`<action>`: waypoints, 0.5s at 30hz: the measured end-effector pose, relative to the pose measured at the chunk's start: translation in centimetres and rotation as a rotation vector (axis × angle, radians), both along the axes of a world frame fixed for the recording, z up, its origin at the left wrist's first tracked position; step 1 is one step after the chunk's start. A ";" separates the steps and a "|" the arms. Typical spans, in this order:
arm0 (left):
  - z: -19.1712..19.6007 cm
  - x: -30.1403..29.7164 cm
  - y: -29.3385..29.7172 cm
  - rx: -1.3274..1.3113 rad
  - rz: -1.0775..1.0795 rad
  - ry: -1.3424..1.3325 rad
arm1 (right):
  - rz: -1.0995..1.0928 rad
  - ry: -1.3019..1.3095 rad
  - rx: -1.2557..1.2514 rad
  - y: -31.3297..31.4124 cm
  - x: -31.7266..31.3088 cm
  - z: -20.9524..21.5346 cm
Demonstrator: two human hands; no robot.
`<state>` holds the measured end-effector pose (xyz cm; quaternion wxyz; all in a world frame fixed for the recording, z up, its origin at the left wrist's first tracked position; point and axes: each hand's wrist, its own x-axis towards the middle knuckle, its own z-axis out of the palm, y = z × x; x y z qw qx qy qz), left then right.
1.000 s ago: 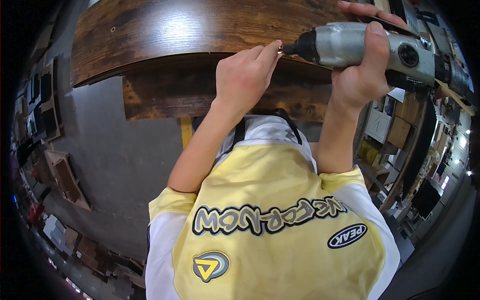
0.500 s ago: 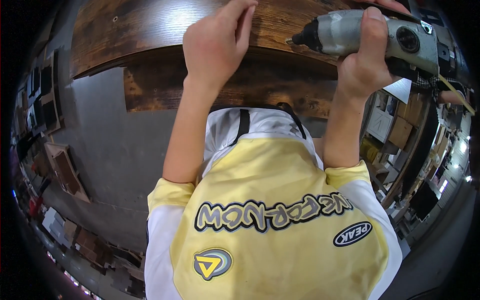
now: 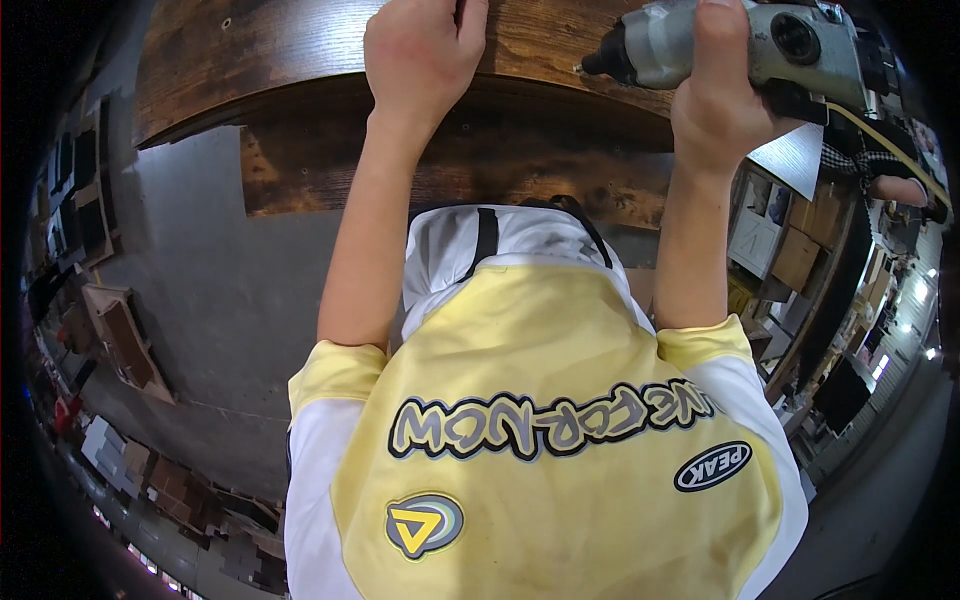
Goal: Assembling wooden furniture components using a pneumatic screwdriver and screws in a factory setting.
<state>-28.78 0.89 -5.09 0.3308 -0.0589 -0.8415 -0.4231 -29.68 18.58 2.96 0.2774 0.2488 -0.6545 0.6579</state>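
My right hand [image 3: 722, 110] is wrapped around a grey power screwdriver [image 3: 668, 45], with the thumb over its body. The tool's black nose and short bit point left, above the front part of a dark brown wood-grain board [image 3: 270, 50]. Over the same board, further left, is my left hand [image 3: 425, 50]. Its fingers are curled together and partly cut off by the upper edge, so anything between them is hidden. A second brown board [image 3: 340, 170] lies lower, between the first board and my lap.
A yellow cord or hose [image 3: 885, 145] runs by the tool's rear. Another person's hand [image 3: 898, 190] shows at the far right beside a checkered cloth [image 3: 850, 160]. Cartons [image 3: 797, 260] stand to the right; a framed panel [image 3: 128, 335] lies on the grey floor [image 3: 230, 280] at left.
Both hands and the screwdriver sit higher in the picture, and the tool has shifted slightly left. The fingers seen earlier at the upper right edge are out of view.
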 end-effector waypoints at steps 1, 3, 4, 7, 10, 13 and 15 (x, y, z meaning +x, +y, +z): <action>-0.1 0.0 0.0 -0.035 0.005 0.024 | -0.012 0.008 0.013 0.2 -0.1 -0.3; -0.1 0.1 0.0 -0.039 0.004 0.022 | -0.021 0.014 0.026 0.1 -0.1 -0.5; -0.1 0.1 -0.1 -0.045 0.002 0.021 | 0.010 0.050 0.037 0.0 -0.1 -0.4; 0.5 0.2 0.1 -0.055 0.006 0.013 | 0.027 0.086 0.029 -0.1 -0.2 -0.9; 0.5 0.3 -0.1 -0.095 0.042 0.026 | 0.003 0.095 -0.074 -0.8 -0.5 -0.8; 0.3 0.5 -0.3 -0.094 0.075 -0.059 | 0.041 0.037 -0.029 -1.0 -0.5 1.3; 0.6 0.0 0.1 -0.069 0.047 -0.049 | 0.143 0.150 -0.050 0.0 -0.6 4.3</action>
